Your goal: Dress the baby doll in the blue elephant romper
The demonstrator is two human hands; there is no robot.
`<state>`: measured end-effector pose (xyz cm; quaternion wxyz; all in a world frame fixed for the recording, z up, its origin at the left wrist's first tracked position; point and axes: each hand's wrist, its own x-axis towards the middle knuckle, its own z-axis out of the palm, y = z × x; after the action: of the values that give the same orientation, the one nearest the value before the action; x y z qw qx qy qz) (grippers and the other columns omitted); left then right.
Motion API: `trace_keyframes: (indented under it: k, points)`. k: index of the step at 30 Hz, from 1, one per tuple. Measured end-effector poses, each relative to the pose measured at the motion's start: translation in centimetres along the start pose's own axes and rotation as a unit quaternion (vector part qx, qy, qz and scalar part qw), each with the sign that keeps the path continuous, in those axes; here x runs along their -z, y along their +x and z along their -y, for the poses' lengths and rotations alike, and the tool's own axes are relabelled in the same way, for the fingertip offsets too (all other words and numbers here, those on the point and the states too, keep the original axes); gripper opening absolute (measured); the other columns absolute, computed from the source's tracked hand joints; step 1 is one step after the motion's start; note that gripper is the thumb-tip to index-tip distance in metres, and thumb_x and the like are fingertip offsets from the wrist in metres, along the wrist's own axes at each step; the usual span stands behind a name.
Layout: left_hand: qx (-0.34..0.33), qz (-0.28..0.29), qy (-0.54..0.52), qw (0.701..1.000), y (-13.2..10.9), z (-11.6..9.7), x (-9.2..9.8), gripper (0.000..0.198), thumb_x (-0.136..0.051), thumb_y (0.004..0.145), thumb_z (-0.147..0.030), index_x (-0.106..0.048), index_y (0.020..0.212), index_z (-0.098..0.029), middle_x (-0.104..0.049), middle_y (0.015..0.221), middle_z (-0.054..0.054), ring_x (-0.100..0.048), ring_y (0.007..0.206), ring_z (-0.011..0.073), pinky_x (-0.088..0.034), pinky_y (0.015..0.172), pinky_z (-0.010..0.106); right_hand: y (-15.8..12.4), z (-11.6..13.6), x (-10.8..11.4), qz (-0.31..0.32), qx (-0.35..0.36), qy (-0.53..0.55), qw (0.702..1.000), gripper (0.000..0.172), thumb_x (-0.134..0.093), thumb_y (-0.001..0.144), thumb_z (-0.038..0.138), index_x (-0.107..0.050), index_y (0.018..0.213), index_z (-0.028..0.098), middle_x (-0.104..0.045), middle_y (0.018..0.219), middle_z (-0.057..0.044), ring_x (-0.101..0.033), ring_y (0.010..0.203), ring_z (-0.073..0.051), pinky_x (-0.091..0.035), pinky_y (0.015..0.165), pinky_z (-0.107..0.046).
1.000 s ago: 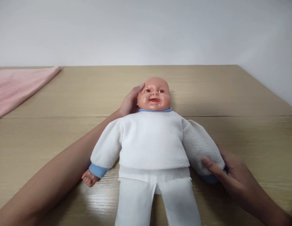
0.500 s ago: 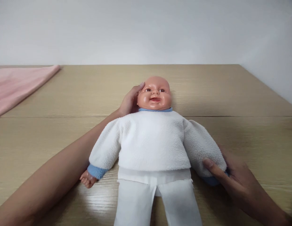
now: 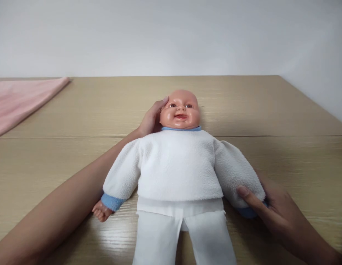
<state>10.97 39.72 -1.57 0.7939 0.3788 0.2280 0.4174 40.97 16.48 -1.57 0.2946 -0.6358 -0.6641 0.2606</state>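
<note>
A baby doll (image 3: 180, 165) lies on its back, head away from me, in a fleecy white top with blue collar and cuffs and smooth white trousers. My left hand (image 3: 153, 117) cups the side of its bald head (image 3: 184, 110), thumb near the temple; the other fingers are hidden behind the head. Around the doll's lower sleeve (image 3: 239, 176), on the right, my right hand (image 3: 270, 206) is closed, with its thumb on top and fingers underneath out of sight. The doll's other hand (image 3: 102, 211) rests free beside my left forearm. Its feet are outside the view.
Beneath the doll is a light wood table (image 3: 292, 162) with a seam running across it. A pink cloth (image 3: 22, 101) lies at the far left. Behind the table rises a pale wall (image 3: 171, 36), which also borders the right edge.
</note>
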Motion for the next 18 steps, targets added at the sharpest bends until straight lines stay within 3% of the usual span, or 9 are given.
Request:
trace_keyframes:
  k: [6,18]
  points:
    - [-0.009,-0.003,-0.007,1.0,0.08,0.03,-0.04,0.049,-0.069,0.105,-0.062,-0.08,0.136,-0.025,-0.088,0.126,0.003,-0.075,0.14,0.0416,-0.059,0.127,0.056,0.04,0.38,0.15,-0.006,0.007,-0.008,1.0,0.04,-0.068,0.105,0.064,-0.079,0.113,0.027,-0.083,0.093,-0.002,-0.079,0.079,-0.03,-0.062,0.068,-0.034]
    - [-0.008,0.006,0.011,1.0,-0.05,-0.08,-0.09,0.049,-0.069,0.105,-0.063,-0.081,0.132,-0.024,-0.089,0.123,0.005,-0.076,0.139,0.0412,-0.06,0.126,0.056,0.14,0.65,0.23,-0.006,0.007,-0.004,1.0,0.04,-0.069,0.105,0.065,-0.079,0.114,0.027,-0.083,0.092,0.0,-0.077,0.078,-0.028,-0.059,0.069,-0.033]
